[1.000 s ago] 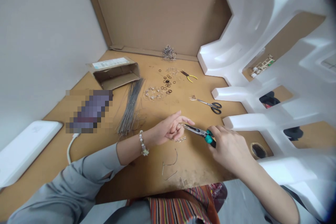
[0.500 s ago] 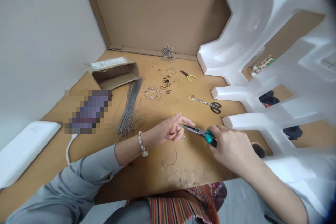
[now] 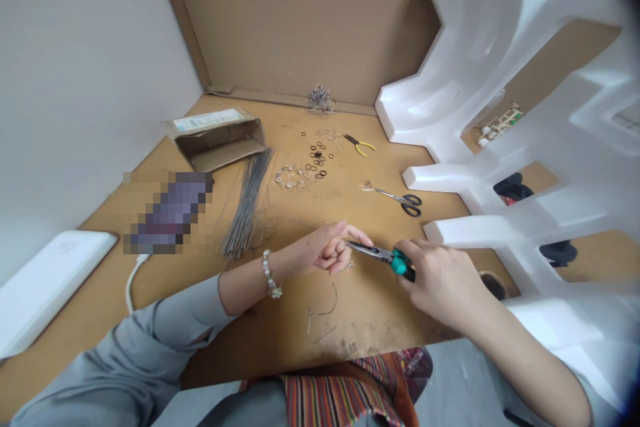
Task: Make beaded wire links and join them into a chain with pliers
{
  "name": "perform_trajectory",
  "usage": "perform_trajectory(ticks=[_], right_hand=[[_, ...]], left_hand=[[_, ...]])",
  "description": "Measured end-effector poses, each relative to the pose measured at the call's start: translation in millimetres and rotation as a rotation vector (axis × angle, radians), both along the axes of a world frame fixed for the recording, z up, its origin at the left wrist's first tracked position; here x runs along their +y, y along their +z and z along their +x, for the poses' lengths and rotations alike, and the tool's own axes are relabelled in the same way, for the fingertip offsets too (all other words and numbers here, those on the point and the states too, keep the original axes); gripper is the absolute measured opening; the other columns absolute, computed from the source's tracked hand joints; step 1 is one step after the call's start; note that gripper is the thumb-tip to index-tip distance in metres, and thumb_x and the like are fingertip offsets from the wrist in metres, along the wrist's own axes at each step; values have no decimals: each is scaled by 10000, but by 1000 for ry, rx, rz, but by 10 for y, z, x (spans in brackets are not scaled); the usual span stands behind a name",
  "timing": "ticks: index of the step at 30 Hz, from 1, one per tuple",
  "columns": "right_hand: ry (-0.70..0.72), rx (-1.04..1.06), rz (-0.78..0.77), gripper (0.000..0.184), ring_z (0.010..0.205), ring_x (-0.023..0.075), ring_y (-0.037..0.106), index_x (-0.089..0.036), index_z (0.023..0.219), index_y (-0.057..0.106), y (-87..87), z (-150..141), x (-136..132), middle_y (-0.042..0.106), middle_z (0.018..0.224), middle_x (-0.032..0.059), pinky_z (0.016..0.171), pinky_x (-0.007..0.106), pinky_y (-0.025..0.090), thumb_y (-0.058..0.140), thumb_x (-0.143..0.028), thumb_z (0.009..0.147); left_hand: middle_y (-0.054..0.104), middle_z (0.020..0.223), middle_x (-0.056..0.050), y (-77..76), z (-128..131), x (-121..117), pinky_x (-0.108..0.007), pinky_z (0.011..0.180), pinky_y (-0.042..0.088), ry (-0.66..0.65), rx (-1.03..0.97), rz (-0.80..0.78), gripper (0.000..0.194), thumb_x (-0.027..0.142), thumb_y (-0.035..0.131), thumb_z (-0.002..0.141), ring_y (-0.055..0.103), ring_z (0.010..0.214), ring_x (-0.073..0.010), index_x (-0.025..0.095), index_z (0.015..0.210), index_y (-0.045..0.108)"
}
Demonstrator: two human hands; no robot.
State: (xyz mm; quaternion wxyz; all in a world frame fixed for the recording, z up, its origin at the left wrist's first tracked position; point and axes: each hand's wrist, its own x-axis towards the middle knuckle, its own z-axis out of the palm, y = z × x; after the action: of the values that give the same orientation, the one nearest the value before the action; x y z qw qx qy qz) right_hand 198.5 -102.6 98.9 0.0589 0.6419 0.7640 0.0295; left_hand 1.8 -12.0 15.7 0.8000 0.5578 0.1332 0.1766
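My right hand (image 3: 440,280) is closed round the green-and-black handles of a pair of needle-nose pliers (image 3: 373,252). Their tips point left and meet the fingers of my left hand (image 3: 333,248). That hand is curled in a pinch, its index finger stretched along the jaws; a thin piece of wire seems to be in it, too small to make out. A few small shiny bits (image 3: 351,265) show just below the fingers. Nearer the table's front edge lie bent pieces of wire (image 3: 323,313).
Left of centre lie a bundle of grey wires (image 3: 247,207) and an open cardboard box (image 3: 225,147). Farther back are dark rings (image 3: 319,159), a wire-and-bead circlet (image 3: 291,178), yellow-handled pliers (image 3: 359,144), scissors (image 3: 403,200) and a wire heap (image 3: 321,101). White moulded foam (image 3: 450,232) borders the right.
The pliers have shifted very slightly at their tips against my left fingers. Both hands keep nearly the same place and grip.
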Motion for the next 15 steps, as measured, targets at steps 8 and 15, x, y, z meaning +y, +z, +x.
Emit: perform_trajectory(ticks=[8, 15], right_hand=[[42, -9, 22, 98, 673, 174, 549, -202, 793, 571, 13, 22, -7, 609, 725, 28, 558, 279, 266, 518, -206, 711], [26, 14, -5, 122, 670, 168, 543, -209, 825, 576, -22, 2, -20, 603, 732, 16, 564, 276, 256, 500, -204, 730]], left_hand=[[427, 449, 49, 32, -1, 0, -192, 350, 62, -27, -5, -34, 733, 648, 120, 855, 153, 335, -50, 83, 1129, 498], [430, 458, 52, 21, -4, -3, -191, 352, 73, -49, 7, 17, 726, 644, 121, 857, 125, 338, -44, 84, 1143, 483]])
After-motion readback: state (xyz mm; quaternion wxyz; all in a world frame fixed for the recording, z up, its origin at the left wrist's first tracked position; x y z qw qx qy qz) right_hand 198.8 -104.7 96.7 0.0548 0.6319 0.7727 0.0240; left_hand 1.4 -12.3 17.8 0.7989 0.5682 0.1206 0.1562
